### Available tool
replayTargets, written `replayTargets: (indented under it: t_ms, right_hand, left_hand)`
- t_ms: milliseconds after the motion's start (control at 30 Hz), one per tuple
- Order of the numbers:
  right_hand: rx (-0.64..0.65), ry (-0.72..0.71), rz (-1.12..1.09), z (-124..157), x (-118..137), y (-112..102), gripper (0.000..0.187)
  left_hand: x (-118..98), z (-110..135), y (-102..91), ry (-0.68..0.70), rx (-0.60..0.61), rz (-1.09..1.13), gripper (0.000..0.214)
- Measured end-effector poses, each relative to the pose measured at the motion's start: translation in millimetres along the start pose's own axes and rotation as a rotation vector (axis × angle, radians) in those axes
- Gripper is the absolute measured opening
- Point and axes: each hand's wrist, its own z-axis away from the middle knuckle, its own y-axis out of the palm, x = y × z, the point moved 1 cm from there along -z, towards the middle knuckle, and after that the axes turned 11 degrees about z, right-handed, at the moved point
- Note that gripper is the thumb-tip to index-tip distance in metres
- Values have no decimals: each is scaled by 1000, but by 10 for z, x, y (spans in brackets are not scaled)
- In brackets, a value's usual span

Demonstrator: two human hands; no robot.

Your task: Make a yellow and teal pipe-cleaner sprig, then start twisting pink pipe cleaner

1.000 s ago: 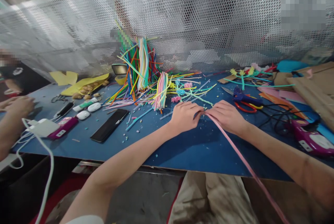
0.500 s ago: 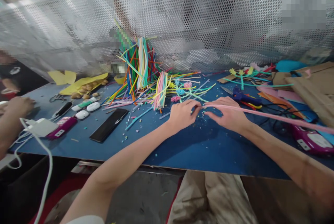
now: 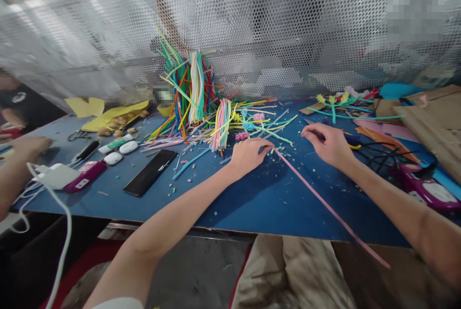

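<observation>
The top end of a pink fuzzy stick (image 3: pixel 329 207) is hidden by the left hand (image 3: pixel 251 158), whose fingers are clamped on it; its loose end is seen past the front edge of the blue counter (image 3: pixel 230 206). The fingers of the right hand (image 3: pixel 333 149) are curled; whether the tips meet or something tiny is held cannot be told. A blue and yellow thing (image 3: pixel 354 146) is partly covered by that hand. Another person's arm (image 3: pixel 16 174) is cut off at the left. Brown lumps (image 3: pixel 124 122) are held on a yellow sheet (image 3: pixel 91 125). The foot of a tall stick bunch (image 3: pixel 196 86) is blocked by loose sticks. A black phone (image 3: pixel 150 173) is seen nearby.
</observation>
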Motion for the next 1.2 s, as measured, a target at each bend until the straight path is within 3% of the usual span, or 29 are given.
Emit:
replayTargets:
  t_ms: [400, 633, 1033, 1200]
  right_hand:
    - [-16, 20, -65, 45, 66, 12, 19]
    - [43, -84, -56, 42, 96, 4, 18]
    - [97, -60, -16, 20, 108, -15, 29]
    - [93, -14, -21, 24, 72, 20, 25]
  left_hand:
    - [31, 10, 58, -26, 49, -19, 22]
    - [36, 20, 89, -28, 62, -50, 20]
    - [33, 19, 60, -80, 84, -81, 25]
    - [-9, 22, 21, -137, 121, -100, 28]
